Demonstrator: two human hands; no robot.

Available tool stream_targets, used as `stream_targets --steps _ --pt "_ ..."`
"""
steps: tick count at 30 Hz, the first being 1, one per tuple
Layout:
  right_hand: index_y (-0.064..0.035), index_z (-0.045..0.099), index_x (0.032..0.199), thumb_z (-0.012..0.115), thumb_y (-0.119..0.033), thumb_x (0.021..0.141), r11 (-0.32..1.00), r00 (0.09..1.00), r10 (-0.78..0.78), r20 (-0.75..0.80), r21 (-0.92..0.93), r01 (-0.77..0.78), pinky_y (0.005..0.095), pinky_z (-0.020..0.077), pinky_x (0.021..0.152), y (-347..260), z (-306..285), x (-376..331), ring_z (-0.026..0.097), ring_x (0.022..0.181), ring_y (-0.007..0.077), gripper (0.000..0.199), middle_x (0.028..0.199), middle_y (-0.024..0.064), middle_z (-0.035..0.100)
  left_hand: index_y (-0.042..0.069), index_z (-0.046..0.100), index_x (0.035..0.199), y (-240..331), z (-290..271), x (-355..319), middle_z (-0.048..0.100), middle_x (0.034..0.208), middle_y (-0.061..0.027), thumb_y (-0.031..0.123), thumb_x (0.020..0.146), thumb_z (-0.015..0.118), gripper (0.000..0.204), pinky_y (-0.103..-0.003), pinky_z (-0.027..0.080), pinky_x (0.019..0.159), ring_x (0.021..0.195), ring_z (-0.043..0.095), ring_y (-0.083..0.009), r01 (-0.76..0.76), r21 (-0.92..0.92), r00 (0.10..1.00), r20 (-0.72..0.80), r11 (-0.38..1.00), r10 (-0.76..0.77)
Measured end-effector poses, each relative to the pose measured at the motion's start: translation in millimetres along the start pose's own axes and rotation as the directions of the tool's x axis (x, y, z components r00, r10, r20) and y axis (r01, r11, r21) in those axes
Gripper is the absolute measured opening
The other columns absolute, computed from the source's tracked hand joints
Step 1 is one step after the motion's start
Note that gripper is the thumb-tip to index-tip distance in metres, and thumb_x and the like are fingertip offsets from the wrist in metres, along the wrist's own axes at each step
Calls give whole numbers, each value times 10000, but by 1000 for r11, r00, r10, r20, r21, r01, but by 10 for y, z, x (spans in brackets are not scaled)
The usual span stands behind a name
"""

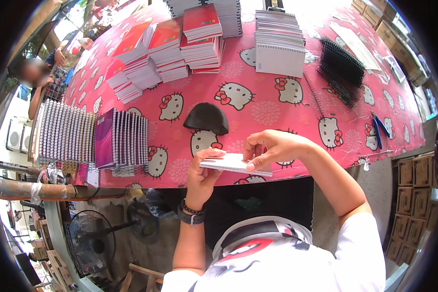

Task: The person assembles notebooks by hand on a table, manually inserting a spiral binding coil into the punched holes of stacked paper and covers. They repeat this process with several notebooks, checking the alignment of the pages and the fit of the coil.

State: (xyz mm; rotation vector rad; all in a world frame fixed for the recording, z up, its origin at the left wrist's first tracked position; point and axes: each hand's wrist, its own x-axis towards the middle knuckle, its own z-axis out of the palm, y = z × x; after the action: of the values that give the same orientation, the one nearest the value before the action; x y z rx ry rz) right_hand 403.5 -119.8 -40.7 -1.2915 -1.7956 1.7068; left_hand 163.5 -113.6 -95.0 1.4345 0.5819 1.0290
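A thin pad of white paper (228, 163) is held level over the near edge of the table. My left hand (202, 173) grips its left end, thumb on top and fingers along the side. On the right part of the pad, my right hand (273, 150) has its fingers bent and its thumb pressed to the top sheet. Just beyond the pad lies a black half-round object (207, 118) with a smooth surface. Farther right are a bundle of black spiral binding coils (343, 68), one loose thin coil (314, 95) and blue-handled pliers (379, 130).
Red-covered paper stacks (165, 36) stand at the back left. Spiral-bound notebooks (65, 131) and purple-covered ones (124, 138) fill the left edge. A white spiral-bound stack (280, 56) stands at the back. A fan (90, 241) is below the table; another person's hand (59, 57) shows far left.
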Motion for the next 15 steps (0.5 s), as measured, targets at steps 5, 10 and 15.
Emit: stream_targets --steps 5,10,15 --pt "-31 638 930 732 -464 718 998 999 -45 5 -45 46 288 452 669 8 -13 12 569 770 144 491 836 49 617 36 454 1207 41 4 -4 564 1114 -86 38 836 621 407 -286 422 911 1034 532 -148 35 90 999 -14 995 -34" --pt "-27 633 942 734 -440 726 995 998 -64 22 -81 66 285 454 673 -4 -16 23 561 781 138 477 852 45 606 41 456 1242 37 -11 -14 560 1134 -86 3 832 611 440 -269 425 888 1007 537 -138 29 100 1000 -11 995 -28" --pt "-27 634 954 740 -447 716 994 998 -67 13 -88 68 292 457 686 20 -14 22 565 798 146 494 876 48 617 44 447 1259 53 26 -7 562 1091 -77 -5 832 610 460 -268 422 890 1000 532 -142 24 66 999 -29 998 -22"
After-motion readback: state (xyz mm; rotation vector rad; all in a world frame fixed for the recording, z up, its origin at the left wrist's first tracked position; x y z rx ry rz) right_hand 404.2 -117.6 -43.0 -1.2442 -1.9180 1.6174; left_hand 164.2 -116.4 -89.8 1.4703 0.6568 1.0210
